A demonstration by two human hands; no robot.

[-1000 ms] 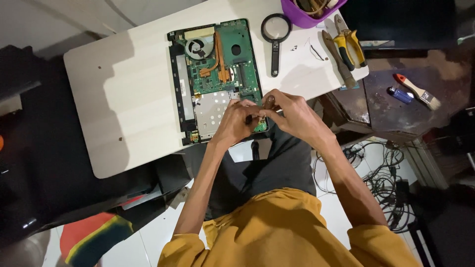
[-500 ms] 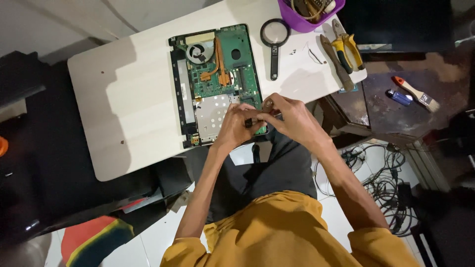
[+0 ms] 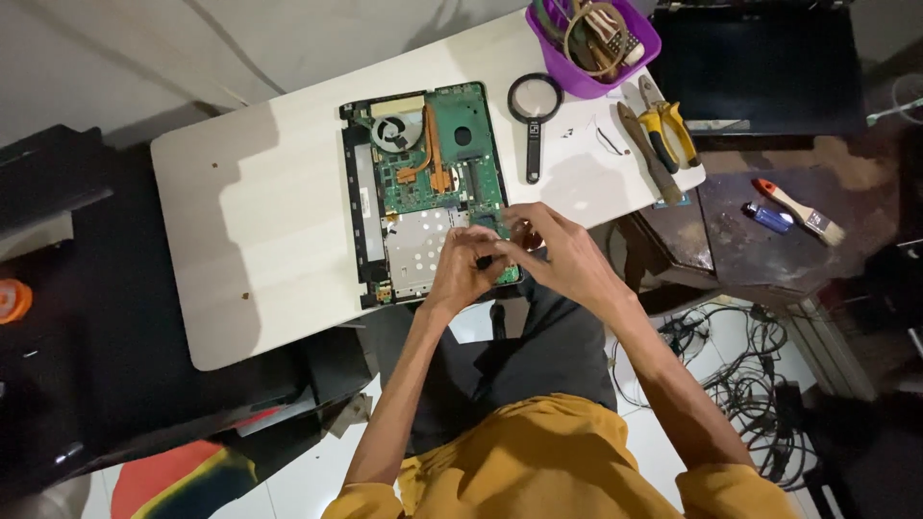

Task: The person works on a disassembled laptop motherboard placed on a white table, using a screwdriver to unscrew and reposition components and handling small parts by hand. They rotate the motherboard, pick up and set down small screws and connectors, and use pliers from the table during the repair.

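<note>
An opened laptop (image 3: 423,192) lies on the pale table (image 3: 269,221) with its green board, copper heat pipe and fan bare. My left hand (image 3: 460,271) and my right hand (image 3: 567,255) meet over its near right corner. Their fingertips pinch together around a small dark part (image 3: 486,259) at the board's edge. The fingers hide most of that part, so I cannot make out what it is.
A magnifying glass (image 3: 534,101) lies right of the laptop. Beyond it are a purple basket (image 3: 644,48) of tools and yellow-handled pliers (image 3: 668,135). A brush (image 3: 798,211) and a blue lighter (image 3: 769,218) rest on a dark surface. Tangled cables (image 3: 750,384) cover the floor at right.
Both hands have stayed together at the laptop's near right corner, with only small finger movement. The view has shifted a little.
</note>
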